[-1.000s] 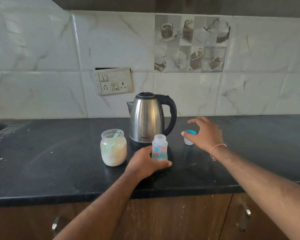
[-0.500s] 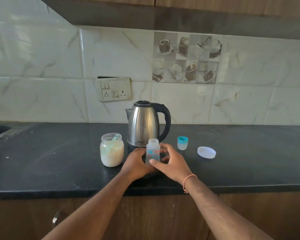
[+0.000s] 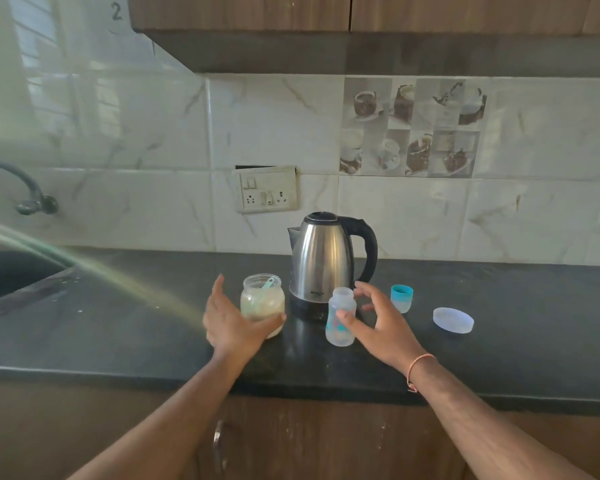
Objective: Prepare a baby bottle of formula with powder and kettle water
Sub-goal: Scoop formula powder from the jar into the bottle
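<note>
The clear baby bottle (image 3: pixel 338 300) stands uncapped on the black counter (image 3: pixel 499 341), in front of the steel kettle (image 3: pixel 321 261). My right hand (image 3: pixel 381 323) is spread beside it, thumb against the bottle's front and fingers straight behind it, not gripping. To the left is the open glass jar of formula powder (image 3: pixel 261 299) with a teal scoop inside. My left hand (image 3: pixel 227 323) is open and cups toward the jar, fingers up at its left and thumb across its lower front. The bottle's teal-ringed cap (image 3: pixel 401 297) and a white round lid (image 3: pixel 453 319) lie to the right.
A sink (image 3: pixel 11 275) is set into the counter at far left, with a tap (image 3: pixel 25 188) on the wall above it. A wall socket (image 3: pixel 267 188) sits behind the kettle. Wooden cupboards hang overhead and the counter's front edge is near my forearms.
My left hand has let go of the bottle and moved left to the powder jar. My right hand stayed at the bottle and spread its fingers. The view has tilted upward.
</note>
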Tool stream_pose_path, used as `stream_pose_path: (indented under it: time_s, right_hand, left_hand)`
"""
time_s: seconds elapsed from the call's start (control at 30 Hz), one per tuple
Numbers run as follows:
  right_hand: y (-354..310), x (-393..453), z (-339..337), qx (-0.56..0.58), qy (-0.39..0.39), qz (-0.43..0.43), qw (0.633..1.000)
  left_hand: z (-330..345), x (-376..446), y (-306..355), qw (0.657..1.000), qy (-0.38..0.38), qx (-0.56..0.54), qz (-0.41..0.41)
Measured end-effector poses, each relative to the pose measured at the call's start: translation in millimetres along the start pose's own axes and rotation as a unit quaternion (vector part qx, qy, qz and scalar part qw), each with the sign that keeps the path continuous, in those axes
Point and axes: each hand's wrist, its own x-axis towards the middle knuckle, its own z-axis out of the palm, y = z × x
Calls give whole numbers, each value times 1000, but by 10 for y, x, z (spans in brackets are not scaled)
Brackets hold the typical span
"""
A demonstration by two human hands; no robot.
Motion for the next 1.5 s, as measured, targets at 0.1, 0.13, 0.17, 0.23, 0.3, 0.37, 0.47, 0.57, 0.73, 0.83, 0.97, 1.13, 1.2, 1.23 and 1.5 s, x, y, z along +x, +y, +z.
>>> stream_pose_path:
  time_s: [0.1, 0.13, 0.17, 0.23, 0.3, 0.37, 0.47, 0.57, 0.73, 0.83, 0.97, 1.13, 1.2, 1.23, 1.5]
  right_hand:
    - [-191, 156, -137, -39, 22, -40, 998]
    - [-278, 213, -170, -56, 25, -62, 996]
    - [-376, 267, -195, -77, 23, -87, 993]
    - [-583, 370, -204, -129, 8, -137, 982]
    - [-793, 447, -182, -189, -10, -169, 967]
    - [-989, 491, -136, -239, -42, -180, 953]
    - [-1194, 509, -44, -324, -95, -193, 921]
    - [-1289, 494, 51, -391, -106, -219, 888]
    - [-1338, 481, 118, -452, -112, -207, 860]
    - [-1343, 452, 134, -465, -127, -184, 857]
    - [-1339, 423, 145, -433, -147, -156, 876]
    - [-1308, 377, 144, -280, -80, -152, 945]
    - [-1268, 352, 135, -235, -25, -185, 954]
    - [-1247, 338, 124, -238, -4, -207, 949]
    - [-1061, 318, 59, -319, 70, -309, 893]
  left_hand:
    - [34, 135, -48, 992, -97, -70, -34]
    - [59, 152, -58, 991, -106, -71, -26]
    - [83, 163, -61, 992, -109, -62, -9]
    - [114, 169, -38, 991, -121, -50, 24]
    - [110, 147, -2, 986, -140, -42, 75]
    - [98, 118, 11, 980, -154, -36, 124]
    - [80, 82, 5, 972, -166, -34, 162]
    - [53, 66, 1, 969, -171, -27, 176]
    - [55, 49, -6, 963, -177, -19, 201]
    - [54, 46, -10, 960, -179, -11, 215]
    - [59, 41, -8, 958, -182, -6, 222]
    - [62, 52, -13, 961, -185, -24, 206]
    - [58, 53, -12, 961, -184, -32, 202]
    - [57, 50, -6, 962, -184, -34, 200]
    - [76, 67, 1, 963, -183, -47, 191]
